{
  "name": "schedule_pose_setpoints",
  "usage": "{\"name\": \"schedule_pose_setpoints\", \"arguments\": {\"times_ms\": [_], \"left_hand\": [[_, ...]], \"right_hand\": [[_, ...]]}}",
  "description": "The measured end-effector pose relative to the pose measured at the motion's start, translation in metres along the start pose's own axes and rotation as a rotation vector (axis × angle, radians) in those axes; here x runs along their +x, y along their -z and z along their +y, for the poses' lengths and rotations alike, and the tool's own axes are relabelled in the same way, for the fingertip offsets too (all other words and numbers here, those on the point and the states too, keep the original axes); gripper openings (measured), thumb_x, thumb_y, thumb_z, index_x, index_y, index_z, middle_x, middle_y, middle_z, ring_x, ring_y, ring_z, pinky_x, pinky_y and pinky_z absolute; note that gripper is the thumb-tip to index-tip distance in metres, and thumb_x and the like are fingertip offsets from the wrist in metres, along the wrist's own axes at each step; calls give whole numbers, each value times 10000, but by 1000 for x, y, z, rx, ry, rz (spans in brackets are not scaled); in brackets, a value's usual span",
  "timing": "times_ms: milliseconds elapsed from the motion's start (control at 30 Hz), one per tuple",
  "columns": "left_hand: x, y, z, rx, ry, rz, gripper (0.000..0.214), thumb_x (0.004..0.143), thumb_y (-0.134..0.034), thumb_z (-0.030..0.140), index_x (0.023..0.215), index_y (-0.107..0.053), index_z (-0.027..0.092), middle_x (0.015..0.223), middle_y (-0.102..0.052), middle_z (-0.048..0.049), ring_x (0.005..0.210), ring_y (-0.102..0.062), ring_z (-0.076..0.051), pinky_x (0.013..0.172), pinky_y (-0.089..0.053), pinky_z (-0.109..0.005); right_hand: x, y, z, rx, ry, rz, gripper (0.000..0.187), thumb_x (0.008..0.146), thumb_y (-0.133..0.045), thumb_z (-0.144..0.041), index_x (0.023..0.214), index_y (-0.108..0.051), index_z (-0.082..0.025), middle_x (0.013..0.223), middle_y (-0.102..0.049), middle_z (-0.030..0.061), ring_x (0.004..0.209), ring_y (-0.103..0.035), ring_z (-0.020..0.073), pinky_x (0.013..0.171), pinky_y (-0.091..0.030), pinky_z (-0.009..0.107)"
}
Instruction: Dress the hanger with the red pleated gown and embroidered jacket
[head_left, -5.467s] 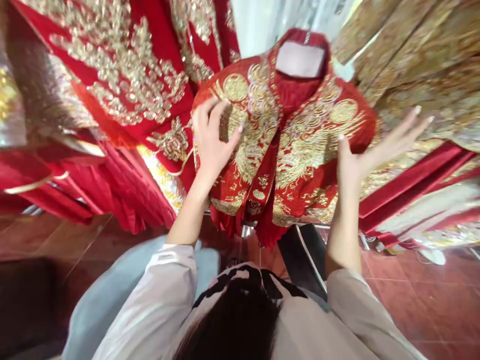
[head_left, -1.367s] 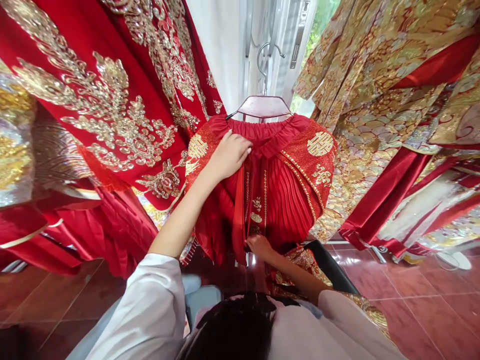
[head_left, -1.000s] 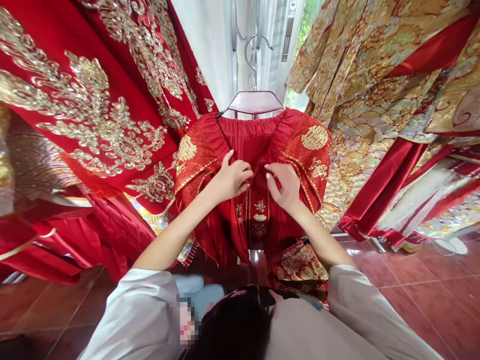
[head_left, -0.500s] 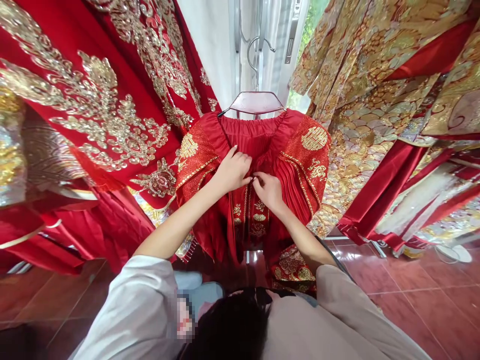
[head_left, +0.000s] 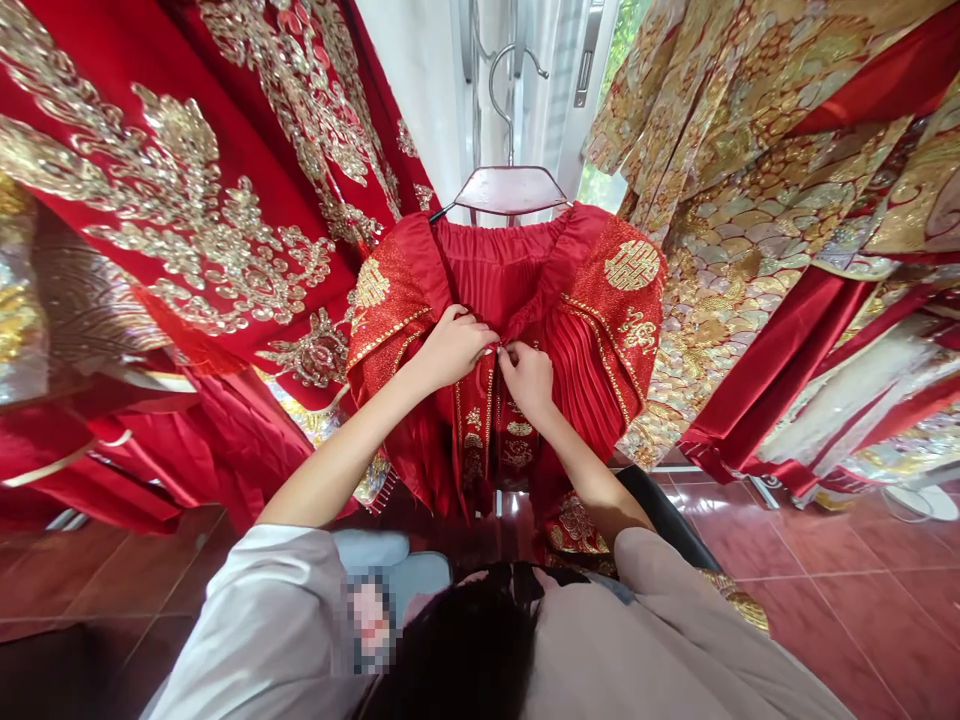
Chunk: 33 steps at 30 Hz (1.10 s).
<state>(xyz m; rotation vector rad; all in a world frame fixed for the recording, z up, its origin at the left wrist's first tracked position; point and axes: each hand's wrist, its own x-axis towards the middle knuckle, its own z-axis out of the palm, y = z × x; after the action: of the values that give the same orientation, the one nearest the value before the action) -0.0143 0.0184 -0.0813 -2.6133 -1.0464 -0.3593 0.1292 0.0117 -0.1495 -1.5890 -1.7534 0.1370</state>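
Observation:
A red pleated skirt with gold embroidery and a gathered waistband hangs in front of me from a hanger with a metal hook. At the front of its waistband, my left hand pinches the red fabric. Close beside it, my right hand also has its thumb and forefinger pressed together on the waistband. The fingertips of both hands nearly meet at the middle. Whatever small part lies between them is too small to make out.
Red garments with silvery-gold beading hang on the left. On the right hang gold patterned garments and red satin cloth. A dark chair edge shows by my right arm, above red floor tiles.
My left hand's fingers have come down from the waistband's upper edge and closed next to my right fingertips. The skirt and hanger appear slightly higher in view.

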Motion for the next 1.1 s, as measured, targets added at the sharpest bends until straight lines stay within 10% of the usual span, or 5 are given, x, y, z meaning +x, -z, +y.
{"name": "schedule_pose_setpoints", "arguments": {"times_ms": [267,667,833,1000,1100], "left_hand": [[-8,2,8,26,51,82,336,864,-381,105,911,-703,189,869,-716,-78,825,-602,-219,919,-356,-432],[-42,12,3,74,116,106,305,898,-396,148,952,-693,187,858,-709,-51,830,-611,-196,985,-391,-428],[-46,38,5,-163,159,134,249,867,-471,260,975,-675,167,928,-698,-41,888,-622,-196,1016,-392,-435],[-26,57,-1,-210,698,416,359,873,-490,403,1124,-558,156,1063,-635,-123,1059,-585,-289,932,-456,-424],[-3,40,-11,-204,922,465,502,822,-569,460,1183,-466,128,1137,-573,-201,1176,-506,-379,953,-435,-452]], "right_hand": [[-14,-11,8,280,-1,-39,270,806,-472,-263,552,-485,-171,511,-480,-21,483,-379,87,539,-287,214],[-106,-52,64,355,-98,-270,297,717,-461,-224,469,-301,-188,453,-304,-55,479,-285,72,523,-264,202],[-94,-8,70,268,-61,-373,229,731,-499,-215,508,-517,-171,457,-456,-23,449,-375,89,515,-282,217],[-22,79,48,97,-26,288,302,877,-424,-361,831,-641,-156,728,-638,64,612,-542,146,626,-396,260],[26,91,26,108,28,433,325,869,-471,-442,956,-582,-149,839,-634,88,746,-585,185,754,-449,327]]}}
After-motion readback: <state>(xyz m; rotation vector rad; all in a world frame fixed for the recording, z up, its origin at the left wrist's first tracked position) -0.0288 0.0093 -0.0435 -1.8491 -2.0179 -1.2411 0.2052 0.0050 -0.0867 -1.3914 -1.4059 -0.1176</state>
